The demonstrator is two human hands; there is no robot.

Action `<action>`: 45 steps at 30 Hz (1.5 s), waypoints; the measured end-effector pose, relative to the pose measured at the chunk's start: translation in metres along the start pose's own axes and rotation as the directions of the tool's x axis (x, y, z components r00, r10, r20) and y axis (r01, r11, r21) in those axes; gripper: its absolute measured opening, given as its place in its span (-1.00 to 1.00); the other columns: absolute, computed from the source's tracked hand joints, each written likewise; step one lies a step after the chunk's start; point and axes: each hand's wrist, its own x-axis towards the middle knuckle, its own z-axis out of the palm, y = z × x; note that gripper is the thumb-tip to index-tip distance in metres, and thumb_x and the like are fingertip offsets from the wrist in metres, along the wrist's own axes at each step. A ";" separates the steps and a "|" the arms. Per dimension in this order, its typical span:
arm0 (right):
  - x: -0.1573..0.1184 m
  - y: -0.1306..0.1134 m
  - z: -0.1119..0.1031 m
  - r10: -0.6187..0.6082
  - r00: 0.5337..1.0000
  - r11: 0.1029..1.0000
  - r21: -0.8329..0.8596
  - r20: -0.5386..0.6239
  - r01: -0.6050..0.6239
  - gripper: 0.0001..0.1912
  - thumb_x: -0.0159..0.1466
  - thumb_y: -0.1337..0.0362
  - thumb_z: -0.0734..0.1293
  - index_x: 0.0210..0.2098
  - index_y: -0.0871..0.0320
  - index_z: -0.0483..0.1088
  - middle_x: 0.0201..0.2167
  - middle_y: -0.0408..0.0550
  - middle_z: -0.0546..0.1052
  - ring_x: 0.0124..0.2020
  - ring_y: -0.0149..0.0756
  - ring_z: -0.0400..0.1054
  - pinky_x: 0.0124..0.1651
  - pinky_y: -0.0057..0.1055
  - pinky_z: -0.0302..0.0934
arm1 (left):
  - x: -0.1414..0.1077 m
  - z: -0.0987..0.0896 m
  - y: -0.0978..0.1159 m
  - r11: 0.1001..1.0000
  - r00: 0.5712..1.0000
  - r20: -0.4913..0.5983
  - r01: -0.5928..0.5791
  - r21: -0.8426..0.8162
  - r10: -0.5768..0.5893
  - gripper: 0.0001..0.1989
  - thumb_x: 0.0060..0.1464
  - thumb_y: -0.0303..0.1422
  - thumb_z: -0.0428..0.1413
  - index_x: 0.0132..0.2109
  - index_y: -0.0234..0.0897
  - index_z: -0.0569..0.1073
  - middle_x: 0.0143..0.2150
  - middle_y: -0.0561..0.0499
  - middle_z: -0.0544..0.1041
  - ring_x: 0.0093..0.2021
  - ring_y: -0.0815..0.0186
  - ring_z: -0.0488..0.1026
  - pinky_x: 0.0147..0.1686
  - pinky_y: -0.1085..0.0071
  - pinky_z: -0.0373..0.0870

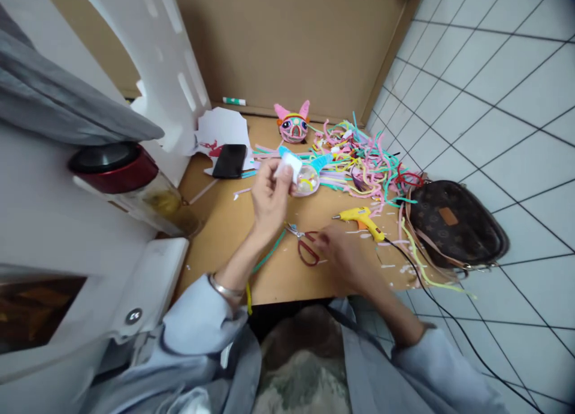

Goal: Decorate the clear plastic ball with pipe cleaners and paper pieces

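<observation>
My left hand (272, 195) pinches a small white piece (291, 164) over the middle of the table. Just beyond it lies a round clear ornament (307, 180) with blue fuzzy ears. My right hand (335, 249), blurred, is at the handles of the red-handled scissors (308, 250), whose blades point left; its fingers are smeared, so their grip is unclear. A yellow glue gun (362, 220) lies right of the scissors, its nozzle to the left. A green pipe cleaner (269, 252) lies near my left wrist.
Behind stands a pink-eared face ornament (293, 125). Tangled pipe cleaners (359, 162) cover the back right. A brown bag (458, 222) sits at the right edge, a black phone (230, 161) on the left. A red-lidded bottle (148, 186) and a tiled wall (507, 102) flank the table (251, 288).
</observation>
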 end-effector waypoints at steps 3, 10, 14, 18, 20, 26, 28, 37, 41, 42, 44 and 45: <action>-0.007 -0.005 0.033 -0.079 0.987 0.990 -0.106 0.140 0.095 -0.80 0.30 0.38 0.30 -0.08 0.22 0.42 -0.10 0.15 0.54 -0.09 -0.15 0.41 -0.04 -0.28 0.28 | -0.026 0.006 -0.013 0.979 0.983 0.110 0.159 -0.124 -0.146 -0.60 0.07 0.01 0.19 -0.29 -0.29 0.44 -0.57 0.15 0.34 -0.60 0.49 0.24 -0.56 0.53 0.19; -0.008 0.002 0.024 -0.009 0.994 0.994 -0.110 0.105 0.020 -0.72 0.21 0.46 0.29 -0.08 0.22 0.43 -0.14 0.13 0.56 -0.14 -0.11 0.44 -0.10 -0.27 0.32 | -0.028 0.006 -0.046 0.851 0.883 0.188 0.466 -0.243 -0.430 -0.58 -0.17 -0.08 0.34 -0.31 -0.33 0.48 -0.66 0.18 0.36 -0.67 0.53 0.18 -0.61 0.55 0.13; -0.023 0.034 0.005 0.047 0.998 0.990 0.136 -0.046 -0.041 -0.66 0.20 0.40 0.28 -0.03 0.16 0.44 -0.19 0.05 0.58 -0.20 -0.20 0.47 -0.16 -0.32 0.34 | -0.024 0.003 -0.043 0.799 0.845 0.226 0.533 -0.279 -0.485 -0.55 -0.25 -0.14 0.38 -0.27 -0.34 0.46 -0.59 0.11 0.47 -0.64 0.49 0.30 -0.58 0.54 0.24; -0.031 0.056 0.000 0.103 0.992 0.928 0.367 -0.076 -0.068 -0.64 0.11 0.35 0.35 -0.08 0.13 0.53 -0.29 -0.02 0.59 -0.27 -0.21 0.47 -0.21 -0.31 0.35 | -0.025 -0.005 -0.039 0.749 0.785 0.374 0.603 -0.274 -0.494 -0.64 -0.21 -0.23 0.36 -0.33 -0.33 0.42 -0.56 0.08 0.50 -0.61 0.46 0.37 -0.58 0.55 0.29; -0.030 0.056 -0.001 0.188 0.980 0.850 0.511 -0.062 -0.131 -0.72 0.09 0.30 0.38 -0.18 0.13 0.57 -0.43 -0.08 0.56 -0.41 -0.27 0.43 -0.35 -0.37 0.32 | -0.025 -0.011 -0.038 0.650 0.629 0.605 0.724 -0.230 -0.487 -0.66 -0.21 -0.26 0.35 -0.36 -0.32 0.39 -0.53 0.05 0.52 -0.60 0.42 0.41 -0.59 0.53 0.32; 0.002 0.034 -0.012 0.230 0.970 0.483 0.855 0.082 -0.187 -0.52 0.02 0.19 0.50 -0.05 0.13 0.51 -0.47 -0.15 0.55 -0.47 -0.33 0.43 -0.36 -0.36 0.38 | -0.017 -0.028 -0.039 0.695 0.065 0.915 0.673 0.254 -0.397 -0.76 -0.17 -0.34 0.34 -0.36 -0.36 0.48 -0.43 -0.02 0.59 -0.44 0.38 0.48 -0.40 0.50 0.37; 0.022 0.028 -0.014 0.147 0.988 0.481 0.870 0.040 -0.106 -0.51 0.02 0.22 0.50 -0.04 0.10 0.49 -0.37 -0.10 0.58 -0.32 -0.27 0.49 -0.17 -0.27 0.43 | -0.010 -0.034 -0.040 0.762 0.141 0.890 0.583 0.280 -0.435 -0.78 -0.19 -0.37 0.36 -0.38 -0.37 0.51 -0.47 0.04 0.55 -0.48 0.45 0.40 -0.42 0.55 0.30; 0.087 0.019 0.028 0.169 0.910 0.563 0.795 -0.379 0.227 -0.67 0.07 0.23 0.45 -0.19 0.06 0.35 -0.43 -0.18 0.47 -0.38 -0.34 0.39 -0.23 -0.36 0.33 | 0.006 -0.035 -0.042 0.753 0.779 0.347 0.612 -0.240 -0.522 -0.59 -0.35 -0.24 0.45 -0.42 -0.32 0.42 -0.61 0.19 0.36 -0.66 0.60 0.19 -0.64 0.65 0.11; 0.075 0.017 0.039 0.181 0.919 0.615 0.769 -0.351 0.172 -0.62 0.02 0.19 0.52 -0.22 0.07 0.37 -0.42 -0.16 0.51 -0.38 -0.32 0.41 -0.24 -0.34 0.32 | -0.001 -0.021 -0.041 0.730 0.735 0.355 0.660 -0.181 -0.577 -0.56 -0.41 -0.23 0.47 -0.42 -0.34 0.45 -0.63 0.16 0.40 -0.66 0.56 0.27 -0.65 0.63 0.17; 0.072 0.016 0.038 0.193 0.920 0.614 0.773 -0.342 0.159 -0.61 0.02 0.19 0.52 -0.21 0.08 0.38 -0.40 -0.15 0.53 -0.38 -0.32 0.42 -0.23 -0.34 0.32 | -0.003 -0.019 -0.040 0.725 0.723 0.371 0.669 -0.163 -0.583 -0.56 -0.41 -0.23 0.47 -0.42 -0.34 0.46 -0.63 0.14 0.42 -0.66 0.55 0.29 -0.65 0.63 0.19; 0.069 0.014 0.037 0.214 0.929 0.588 0.799 -0.301 0.123 -0.61 0.02 0.18 0.52 -0.21 0.08 0.37 -0.40 -0.14 0.55 -0.40 -0.33 0.43 -0.26 -0.35 0.33 | -0.006 -0.017 -0.039 0.726 0.711 0.391 0.673 -0.141 -0.584 -0.57 -0.40 -0.22 0.46 -0.42 -0.34 0.47 -0.63 0.13 0.44 -0.66 0.54 0.30 -0.64 0.62 0.20; 0.070 0.013 0.036 0.221 0.936 0.565 0.818 -0.274 0.106 -0.61 0.01 0.17 0.52 -0.23 0.09 0.37 -0.43 -0.14 0.54 -0.42 -0.33 0.42 -0.29 -0.37 0.32 | -0.007 -0.017 -0.038 0.728 0.710 0.397 0.672 -0.136 -0.581 -0.58 -0.40 -0.22 0.46 -0.42 -0.34 0.48 -0.62 0.12 0.44 -0.66 0.54 0.30 -0.64 0.61 0.20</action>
